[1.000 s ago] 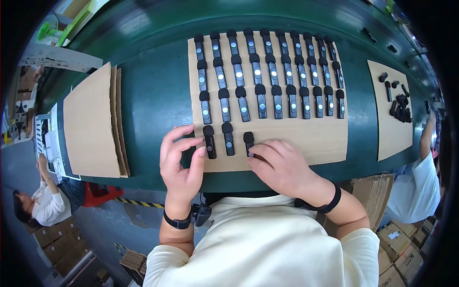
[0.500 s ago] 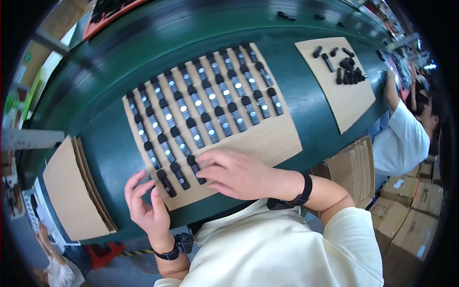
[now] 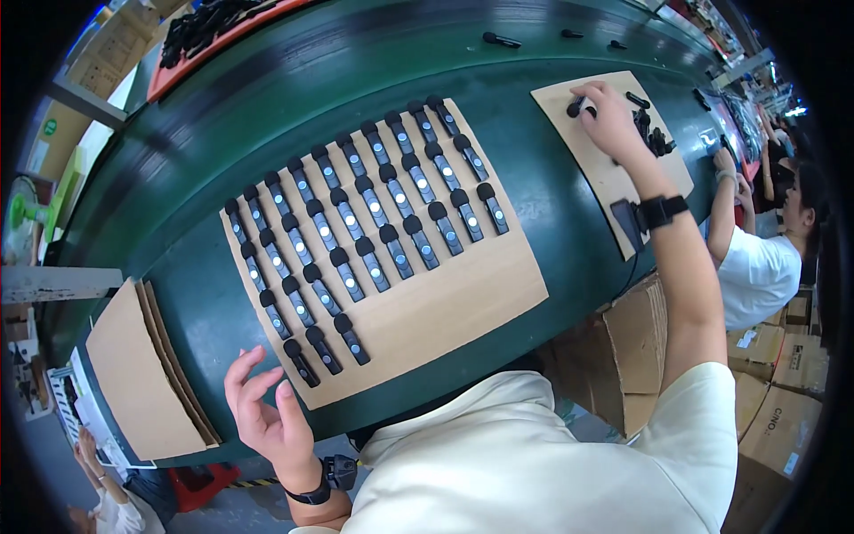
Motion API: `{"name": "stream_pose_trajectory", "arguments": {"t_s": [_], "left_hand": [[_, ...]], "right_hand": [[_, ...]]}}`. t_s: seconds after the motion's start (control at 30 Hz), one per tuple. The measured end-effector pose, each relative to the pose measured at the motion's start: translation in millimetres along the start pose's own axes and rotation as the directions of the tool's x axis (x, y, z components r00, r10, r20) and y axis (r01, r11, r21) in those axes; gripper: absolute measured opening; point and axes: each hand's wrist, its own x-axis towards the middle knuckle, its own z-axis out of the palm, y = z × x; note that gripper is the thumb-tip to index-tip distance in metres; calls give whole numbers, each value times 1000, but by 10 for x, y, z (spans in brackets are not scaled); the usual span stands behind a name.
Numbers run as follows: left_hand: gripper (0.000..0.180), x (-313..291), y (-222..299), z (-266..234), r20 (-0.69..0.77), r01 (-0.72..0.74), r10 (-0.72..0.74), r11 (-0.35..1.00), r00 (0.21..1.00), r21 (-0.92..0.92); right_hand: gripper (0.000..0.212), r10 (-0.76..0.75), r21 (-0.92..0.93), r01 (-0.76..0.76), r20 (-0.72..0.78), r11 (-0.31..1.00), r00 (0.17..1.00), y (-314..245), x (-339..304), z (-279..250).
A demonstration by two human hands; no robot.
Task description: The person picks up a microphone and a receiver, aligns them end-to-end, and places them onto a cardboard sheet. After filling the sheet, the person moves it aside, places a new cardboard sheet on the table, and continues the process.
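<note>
My right hand (image 3: 612,122) is at the right cardboard sheet (image 3: 569,151), its fingers closed around a small black microphone (image 3: 576,108) with a round head. Partly hidden behind that hand lie several more black microphones (image 3: 658,141). My left hand (image 3: 269,412) is empty, fingers apart and half curled, by the near left corner of the middle cardboard sheet (image 3: 454,307). On this sheet several microphones (image 3: 374,209) lie in slanting rows, black heads away from me, pale round spots on their bodies. A shorter row at the near left ends with one microphone (image 3: 352,340).
Both sheets rest on a green table (image 3: 525,214). Cardboard sheets (image 3: 142,383) are stacked at the left. A red-edged tray (image 3: 182,71) with black parts stands far left; loose microphones (image 3: 502,40) lie far back. At right are cartons (image 3: 778,427) and a co-worker (image 3: 761,267).
My right hand has left the near row's last microphone and reached to the right sheet, onto another microphone. The left hand stays near its place, still open. The view has shifted slightly.
</note>
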Motion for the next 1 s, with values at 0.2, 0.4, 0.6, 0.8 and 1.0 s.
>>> {"name": "stream_pose_trajectory", "arguments": {"t_s": [0.2, 0.4, 0.6, 0.8, 1.0], "left_hand": [[11, 67, 150, 83, 17, -33, 32, 999, 999, 16], [17, 214, 242, 219, 73, -131, 133, 991, 988, -40], [28, 409, 431, 401, 217, -168, 193, 977, 957, -130], [32, 386, 331, 406, 343, -196, 246, 965, 907, -174], [30, 320, 252, 386, 293, -132, 213, 953, 932, -274]], "right_hand": [[30, 108, -230, -77, 123, 970, 987, 84, 237, 154], [24, -234, 587, 130, 106, 799, 966, -1114, 14, -187], [22, -450, 887, -64, 293, 457, 844, -2257, -802, -717], [25, -433, 966, -181, 244, 182, 868, -2541, -1177, -603], [27, -416, 985, -71, 132, 160, 900, -2647, -1197, -538]]}}
